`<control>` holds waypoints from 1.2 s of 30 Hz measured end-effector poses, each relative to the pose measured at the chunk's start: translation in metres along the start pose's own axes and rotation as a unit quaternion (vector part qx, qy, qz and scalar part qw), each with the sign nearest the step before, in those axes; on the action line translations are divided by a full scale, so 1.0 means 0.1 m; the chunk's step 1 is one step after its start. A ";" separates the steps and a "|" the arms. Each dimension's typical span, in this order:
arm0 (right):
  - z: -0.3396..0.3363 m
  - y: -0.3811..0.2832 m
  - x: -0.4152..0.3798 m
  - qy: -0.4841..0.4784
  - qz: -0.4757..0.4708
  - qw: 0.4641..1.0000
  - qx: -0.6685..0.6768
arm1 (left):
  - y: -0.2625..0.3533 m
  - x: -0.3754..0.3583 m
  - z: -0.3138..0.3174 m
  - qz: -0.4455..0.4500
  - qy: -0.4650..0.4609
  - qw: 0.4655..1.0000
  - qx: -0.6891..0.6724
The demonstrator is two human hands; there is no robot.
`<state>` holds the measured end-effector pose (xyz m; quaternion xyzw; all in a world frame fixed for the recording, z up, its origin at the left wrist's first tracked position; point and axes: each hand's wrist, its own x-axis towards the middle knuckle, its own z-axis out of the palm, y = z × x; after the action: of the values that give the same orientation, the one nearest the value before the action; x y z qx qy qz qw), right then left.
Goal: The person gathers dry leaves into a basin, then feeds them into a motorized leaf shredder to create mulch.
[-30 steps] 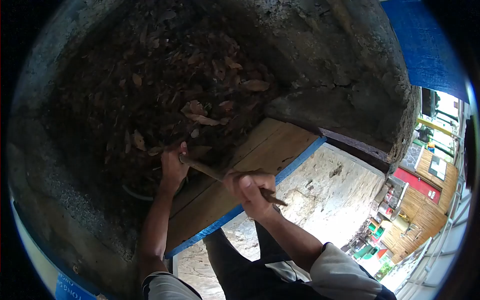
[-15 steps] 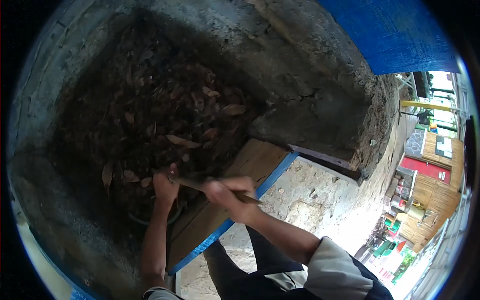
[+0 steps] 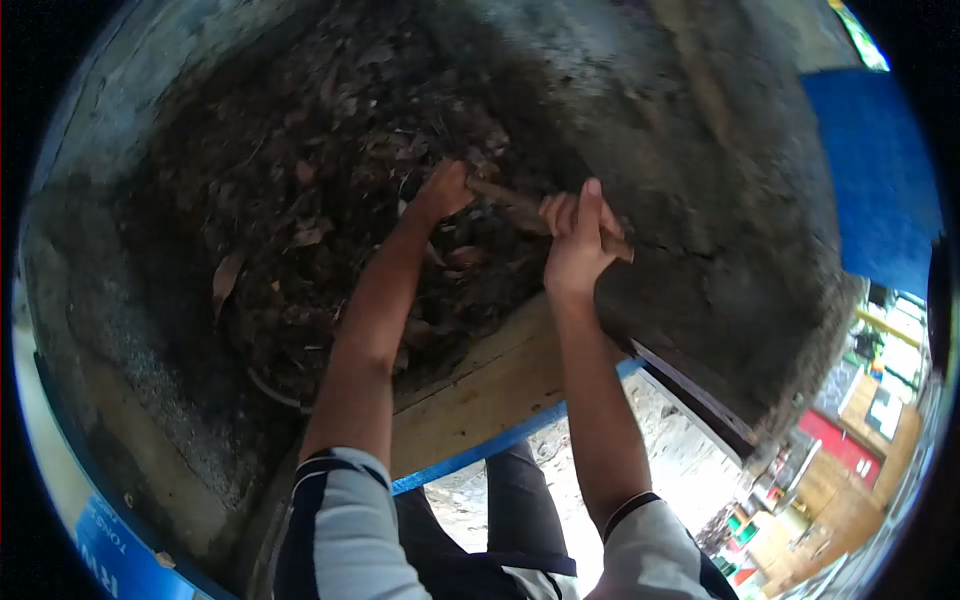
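Note:
My left hand [image 3: 445, 190] and my right hand [image 3: 580, 240] are both closed round a wooden handle [image 3: 508, 203], which slants across the inside of the bin. The left one grips farther in, over the leaf litter. My right grips close to the handle's cut end, its thumb pointing up. Whatever is at the handle's far end is hidden in the dark beyond my left hand. Dry brown leaves and dark crumbly matter [image 3: 310, 235] lie below and around my hands.
Rough concrete walls [image 3: 700, 200] enclose the litter. A wooden board [image 3: 480, 390] with a blue edge crosses the near side, against my legs. A curved rim or hoop [image 3: 272, 390] lies at lower left. A blue panel [image 3: 875, 170] stands at upper right, a blue printed container [image 3: 115, 550] at lower left.
Both hands have moved up and forward into the bin with the handle, and my arms are stretched out farther. The view has shifted, with the board now lower in it.

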<state>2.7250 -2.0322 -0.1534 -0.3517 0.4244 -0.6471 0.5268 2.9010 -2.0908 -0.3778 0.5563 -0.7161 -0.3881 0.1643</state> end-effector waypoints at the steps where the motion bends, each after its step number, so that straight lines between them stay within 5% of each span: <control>1: 0.04 0.17 0.04 -0.006 0.012 1.000 0.002 | -0.26 -0.01 0.11 0.024 0.058 0.998 0.030; 6: 0.08 0.63 0.50 0.014 0.000 1.000 -0.001 | -0.59 0.25 0.34 0.179 0.279 0.943 0.022; 7: 0.04 0.56 0.60 0.060 0.011 0.998 0.006 | -0.44 0.33 0.29 0.046 0.158 0.985 0.046; 8: -0.18 0.55 0.64 0.005 0.028 0.999 0.015 | -0.30 0.37 0.15 -0.083 0.034 0.994 0.070; 12: -0.33 0.38 0.01 0.011 0.059 0.998 0.035 | -0.29 -0.16 0.32 -0.066 -0.036 0.995 0.066; 14: -0.27 0.42 -0.38 0.065 0.108 0.988 0.086 | -0.23 -0.74 0.17 -0.137 -0.135 0.974 0.123; 17: 0.32 0.42 -0.89 -0.064 0.059 0.996 0.036 | -0.65 -1.27 0.16 -0.124 0.000 0.985 0.120; 19: 0.68 0.42 -1.11 -0.139 0.029 0.989 0.035 | -0.92 -1.55 0.33 -0.020 0.090 0.995 -0.041; 20: 0.85 0.33 -1.15 -0.170 0.049 0.984 0.003 | -0.78 -1.64 0.07 -0.080 0.104 0.989 -0.065; 22: 0.89 0.24 -1.18 -0.151 0.065 0.986 -0.003 | -0.24 -1.84 -0.51 -0.217 0.044 0.967 -0.126; 24: 0.86 0.16 -1.26 -0.138 0.076 0.988 -0.004 | -0.61 -1.87 0.01 -0.160 0.056 0.980 -0.105; 27: 0.83 0.05 -1.66 -0.136 0.074 0.988 -0.008 | -0.27 -2.23 -0.33 -0.133 0.110 0.980 -0.095; 33: 0.98 -0.23 -1.99 -0.073 0.108 0.991 -0.005 | 0.07 -2.63 -0.67 -0.169 0.003 0.982 -0.086; 36: 0.84 -0.30 -1.97 -0.020 0.157 0.987 0.027 | 0.08 -2.91 -0.57 -0.129 0.060 0.988 -0.052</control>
<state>2.8280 -1.8517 -0.0949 -0.2791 0.4458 -0.5601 0.6401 3.0291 -1.8425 -0.2777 0.6571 -0.6062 -0.4085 0.1840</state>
